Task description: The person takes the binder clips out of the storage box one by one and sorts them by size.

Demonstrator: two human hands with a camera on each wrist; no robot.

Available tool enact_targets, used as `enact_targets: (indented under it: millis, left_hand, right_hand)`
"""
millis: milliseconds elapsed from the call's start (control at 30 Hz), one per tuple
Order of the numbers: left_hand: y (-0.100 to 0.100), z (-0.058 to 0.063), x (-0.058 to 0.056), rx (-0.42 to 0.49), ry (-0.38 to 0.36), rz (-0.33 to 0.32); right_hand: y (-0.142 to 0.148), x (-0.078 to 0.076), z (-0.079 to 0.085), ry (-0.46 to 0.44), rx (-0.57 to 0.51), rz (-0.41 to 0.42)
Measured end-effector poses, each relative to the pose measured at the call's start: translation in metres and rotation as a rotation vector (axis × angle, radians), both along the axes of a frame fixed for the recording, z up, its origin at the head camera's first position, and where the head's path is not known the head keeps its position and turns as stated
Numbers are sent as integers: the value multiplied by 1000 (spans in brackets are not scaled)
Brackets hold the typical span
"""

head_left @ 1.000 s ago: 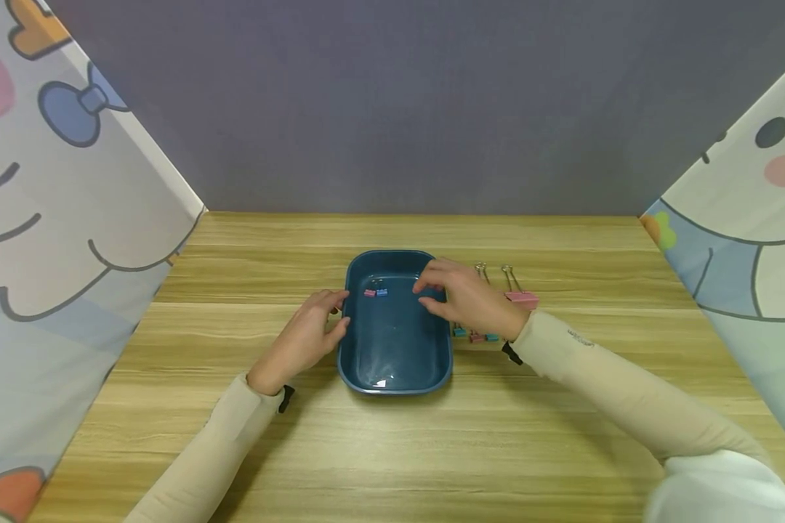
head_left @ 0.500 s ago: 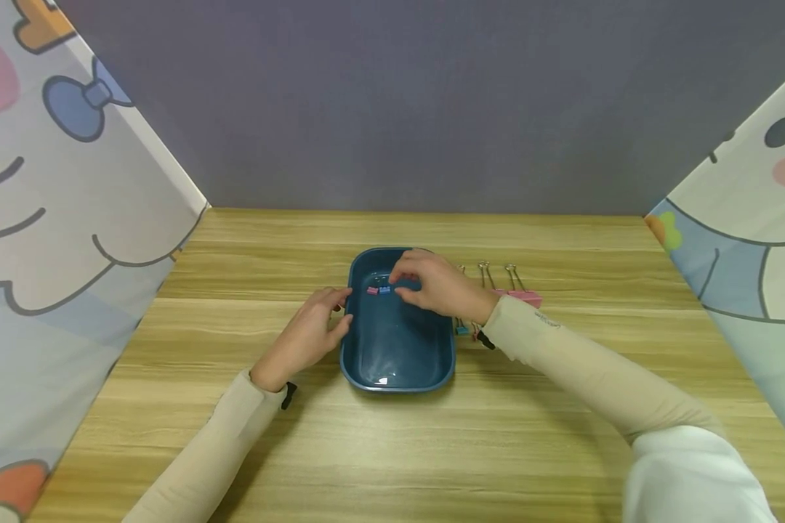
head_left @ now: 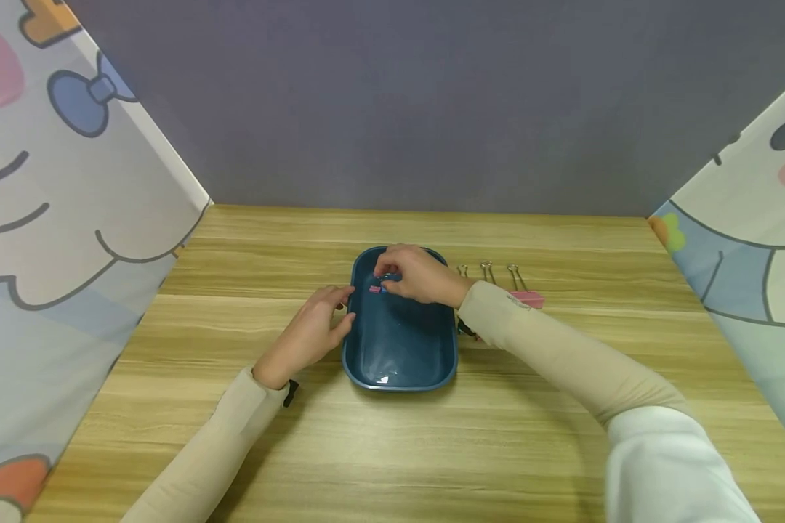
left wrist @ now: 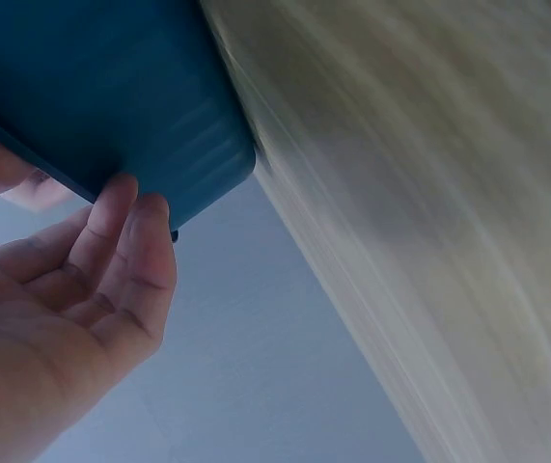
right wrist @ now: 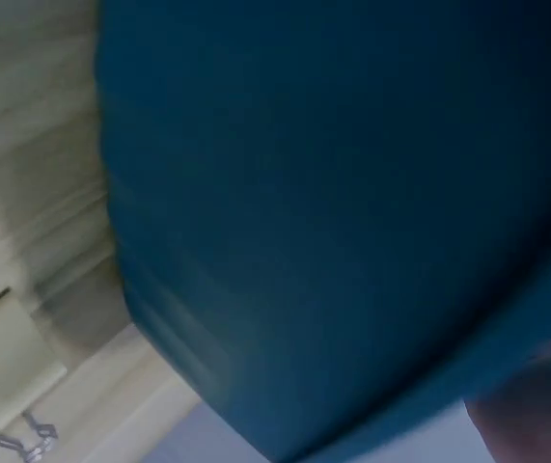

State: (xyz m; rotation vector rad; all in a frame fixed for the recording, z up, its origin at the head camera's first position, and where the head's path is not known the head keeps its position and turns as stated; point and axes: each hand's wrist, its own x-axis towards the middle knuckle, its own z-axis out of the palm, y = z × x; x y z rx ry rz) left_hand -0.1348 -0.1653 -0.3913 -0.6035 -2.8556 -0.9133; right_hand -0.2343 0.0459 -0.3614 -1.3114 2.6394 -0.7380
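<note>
A pink binder clip (head_left: 374,289) and a small blue binder clip (head_left: 384,289) lie side by side in the far part of a dark blue tray (head_left: 399,389). My right hand (head_left: 419,276) reaches over the tray's right rim, thumb and index fingertips spread slightly apart right at the blue clip, partly covering it. In the right wrist view the tray wall (right wrist: 304,212) hides most of that hand. My left hand (head_left: 307,330) rests at the tray's left side. Its fingertips (left wrist: 116,193) touch the rim and outer wall, relaxed, in the left wrist view.
Right of the tray lie several more binder clips, including a large pink one (head_left: 528,298) and silver handles (head_left: 488,270), partly behind my right forearm. The wooden table (head_left: 392,457) ends at a grey back wall (head_left: 419,109), with cartoon-printed panels (head_left: 59,240) at the sides.
My right hand has moved left from the tray's right rim to the blue clip. The left hand stays at the left rim. Both clips in the tray keep their places.
</note>
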Motion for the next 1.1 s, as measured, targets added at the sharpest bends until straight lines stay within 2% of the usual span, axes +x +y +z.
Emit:
enact_targets:
  millis: [267, 833, 1100]
  left_hand:
    - [0, -1, 0, 0, 11, 1]
    - [1, -2, -1, 6, 17, -5]
    - [0, -2, -1, 11, 25, -14]
  right_hand:
    - [-2, -9, -12, -59, 113, -15]
    - [-3, -17, -27, -66, 195, -33]
    - [-4, -18, -29, -115, 263, -36]
